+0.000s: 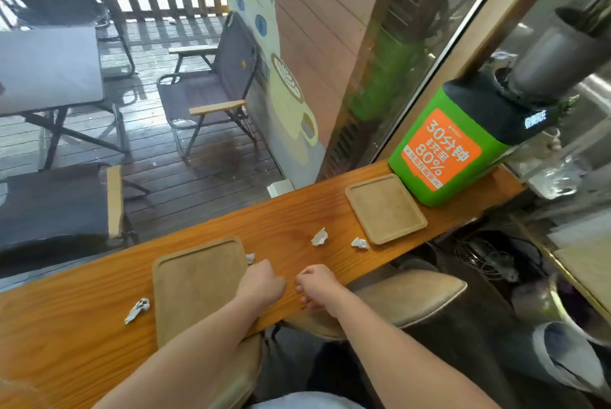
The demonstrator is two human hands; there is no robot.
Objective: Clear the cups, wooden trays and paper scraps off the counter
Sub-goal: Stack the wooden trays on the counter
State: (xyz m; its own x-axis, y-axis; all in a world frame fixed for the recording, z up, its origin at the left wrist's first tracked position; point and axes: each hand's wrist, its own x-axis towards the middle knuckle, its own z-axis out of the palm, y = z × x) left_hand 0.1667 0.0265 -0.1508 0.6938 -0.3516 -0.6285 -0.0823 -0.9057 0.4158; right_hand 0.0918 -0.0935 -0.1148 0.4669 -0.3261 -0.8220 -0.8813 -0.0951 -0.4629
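My left hand (261, 283) rests curled on the big tray's (195, 283) right edge; right hand (315, 286) loosely curled, empty, at counter's (297, 210) near edge (paper scrap (250, 258) just beyond, crumpled white).

Long orange-brown wooden table (99, 336) runs from 8 o'clock to 3 o'clock. Large rounded-corner wooden tray (195, 283) at centre-left; left hand (261, 283) rests at its right edge, fingers curled, beside a small white paper scrap (250, 258). Right hand (315, 286) at the table's near edge, fingers (302, 289) bent, just right of the left hand. Twisted white paper scrap (137, 309) at 9 o'clock of the large tray. Two crumpled white scraps (319, 237) (359, 243) toward 2 o'clock, near a smaller square wooden tray (385, 208). Green box with orange label (443, 151) just beyond it.
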